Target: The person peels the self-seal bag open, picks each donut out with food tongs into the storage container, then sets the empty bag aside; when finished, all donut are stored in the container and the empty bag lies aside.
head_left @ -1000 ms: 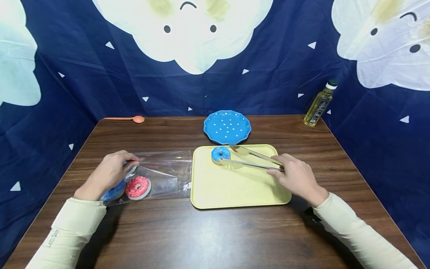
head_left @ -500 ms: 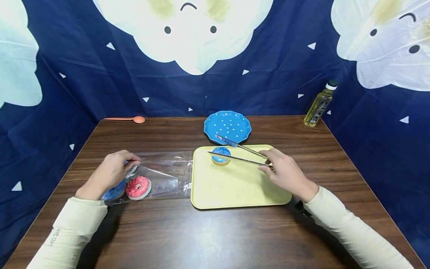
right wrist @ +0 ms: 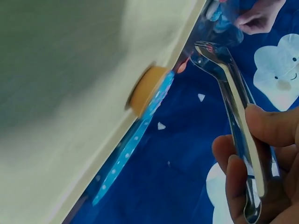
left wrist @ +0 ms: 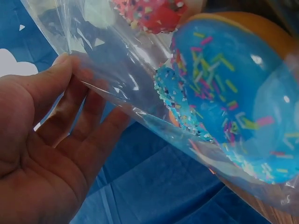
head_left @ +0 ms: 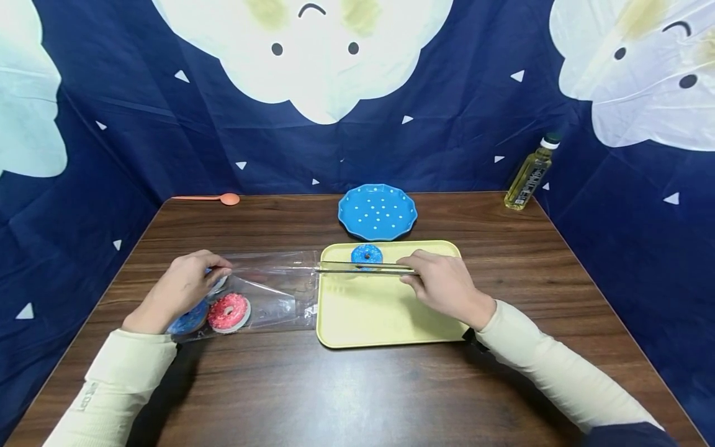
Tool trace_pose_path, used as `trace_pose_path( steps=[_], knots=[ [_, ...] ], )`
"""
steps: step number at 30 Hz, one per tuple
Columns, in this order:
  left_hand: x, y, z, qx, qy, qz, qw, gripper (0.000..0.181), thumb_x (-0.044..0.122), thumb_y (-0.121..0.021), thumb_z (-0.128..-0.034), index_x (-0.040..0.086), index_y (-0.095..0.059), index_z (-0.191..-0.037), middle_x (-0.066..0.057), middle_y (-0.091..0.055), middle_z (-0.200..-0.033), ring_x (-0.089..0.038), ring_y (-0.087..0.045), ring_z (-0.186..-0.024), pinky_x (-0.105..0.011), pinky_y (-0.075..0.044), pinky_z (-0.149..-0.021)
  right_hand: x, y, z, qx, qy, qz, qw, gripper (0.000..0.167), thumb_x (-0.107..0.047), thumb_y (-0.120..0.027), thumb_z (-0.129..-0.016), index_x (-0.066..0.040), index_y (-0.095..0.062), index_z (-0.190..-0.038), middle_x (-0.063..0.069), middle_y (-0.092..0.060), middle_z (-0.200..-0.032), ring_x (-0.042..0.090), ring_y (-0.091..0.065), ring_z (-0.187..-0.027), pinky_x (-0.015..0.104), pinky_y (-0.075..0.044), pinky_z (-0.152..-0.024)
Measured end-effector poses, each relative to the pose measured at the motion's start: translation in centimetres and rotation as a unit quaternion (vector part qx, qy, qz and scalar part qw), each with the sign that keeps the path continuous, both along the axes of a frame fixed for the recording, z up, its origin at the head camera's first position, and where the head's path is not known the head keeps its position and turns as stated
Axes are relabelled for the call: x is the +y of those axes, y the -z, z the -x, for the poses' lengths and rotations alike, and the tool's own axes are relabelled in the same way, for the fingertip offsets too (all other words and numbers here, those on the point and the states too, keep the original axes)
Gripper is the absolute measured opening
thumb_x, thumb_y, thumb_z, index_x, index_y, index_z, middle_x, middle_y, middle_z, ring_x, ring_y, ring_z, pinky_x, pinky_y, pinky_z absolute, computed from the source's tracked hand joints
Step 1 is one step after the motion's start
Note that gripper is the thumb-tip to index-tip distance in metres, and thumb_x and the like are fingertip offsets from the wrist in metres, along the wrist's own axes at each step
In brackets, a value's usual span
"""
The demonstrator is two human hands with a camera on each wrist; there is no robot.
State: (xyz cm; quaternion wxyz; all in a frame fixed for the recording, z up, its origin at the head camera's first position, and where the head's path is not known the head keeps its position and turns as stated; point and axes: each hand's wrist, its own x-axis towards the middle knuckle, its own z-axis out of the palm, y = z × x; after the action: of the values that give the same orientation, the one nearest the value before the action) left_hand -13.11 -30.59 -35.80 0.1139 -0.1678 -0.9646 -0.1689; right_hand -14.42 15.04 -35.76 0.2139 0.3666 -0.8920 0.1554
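Observation:
My left hand (head_left: 181, 287) pinches the upper edge of a clear plastic bag (head_left: 279, 304), thumb against fingers in the left wrist view. Inside the bag lie a pink donut (head_left: 229, 311) and a blue donut (left wrist: 233, 98) with sprinkles, plus another partly hidden blue-speckled one (left wrist: 175, 100). My right hand (head_left: 444, 287) grips metal tongs (right wrist: 240, 119), their arms close together and nothing visible between the tips. The tongs' tips reach the bag's right end, over the left rim of the yellow tray (head_left: 385, 316). A blue-topped donut (head_left: 366, 253) sits on the tray behind the tongs.
Behind the tray stands a blue polka-dot plate (head_left: 377, 212). An orange spoon (head_left: 229, 198) lies at the back left edge. At the back right corner is a bottle of yellow liquid (head_left: 527, 177). Blue cloth (head_left: 251, 136) hangs around the table.
My right hand has moved left with the tongs, lifting clear of the tray's donut, and the tong arms have come together. The left hand and bag stay in place.

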Motion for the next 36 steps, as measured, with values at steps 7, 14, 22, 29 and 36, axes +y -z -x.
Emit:
trace_pose_path(
  steps=[7,14,22,29,36],
  knots=[
    [0.1,-0.2,0.1,0.0,0.0,-0.002,1.0,0.005,0.004,-0.072,-0.092,0.0,-0.075,-0.093,-0.013,-0.069,-0.089,-0.029,-0.064,-0.078,-0.052,-0.053,-0.072,-2.3,0.3,0.3,-0.008,-0.013,-0.019,0.9997,0.025,-0.02,-0.083,-0.084,-0.012,-0.076,-0.107,-0.002,-0.069,-0.085,0.014,-0.065,-0.064,0.036,-0.047,-0.046],
    [0.1,-0.2,0.0,0.0,-0.004,-0.001,1.0,0.005,0.004,-0.072,-0.0925,0.0,-0.075,-0.093,-0.013,-0.07,-0.089,-0.029,-0.064,-0.078,-0.052,-0.053,-0.071,-4.5,0.6,0.9,-0.018,-0.024,-0.049,0.9984,0.027,-0.025,-0.081,-0.087,-0.013,-0.076,-0.111,-0.002,-0.071,-0.093,0.014,-0.067,-0.069,0.036,-0.049,-0.048],
    [0.0,-0.3,0.0,-0.004,0.005,0.0,1.0,0.005,0.001,-0.07,-0.0935,-0.001,-0.074,-0.093,-0.013,-0.069,-0.089,-0.031,-0.066,-0.081,-0.053,-0.054,-0.071,-6.4,0.3,1.5,-0.049,-0.055,-0.064,0.9952,0.028,-0.028,-0.076,-0.091,-0.012,-0.074,-0.114,-0.001,-0.068,-0.097,0.014,-0.064,-0.068,0.034,-0.05,-0.05],
    [0.1,-0.5,0.3,-0.001,0.009,0.006,0.9999,0.005,0.002,-0.071,-0.0927,-0.001,-0.075,-0.092,-0.013,-0.069,-0.088,-0.029,-0.066,-0.078,-0.051,-0.054,-0.069,-7.2,0.3,2.3,-0.085,-0.07,-0.071,0.9914,0.029,-0.027,-0.076,-0.091,-0.014,-0.074,-0.116,0.0,-0.068,-0.097,0.016,-0.065,-0.073,0.035,-0.051,-0.051],
    [0.0,-0.3,0.2,-0.008,0.012,0.01,0.9998,0.005,0.003,-0.072,-0.0922,-0.001,-0.075,-0.092,-0.012,-0.069,-0.087,-0.028,-0.066,-0.077,-0.052,-0.054,-0.071,-8.6,0.4,3.3,-0.129,-0.078,-0.081,0.9852,0.032,-0.029,-0.077,-0.09,-0.018,-0.074,-0.12,-0.004,-0.071,-0.106,0.016,-0.068,-0.097,0.038,-0.054,-0.067]
  ],
)
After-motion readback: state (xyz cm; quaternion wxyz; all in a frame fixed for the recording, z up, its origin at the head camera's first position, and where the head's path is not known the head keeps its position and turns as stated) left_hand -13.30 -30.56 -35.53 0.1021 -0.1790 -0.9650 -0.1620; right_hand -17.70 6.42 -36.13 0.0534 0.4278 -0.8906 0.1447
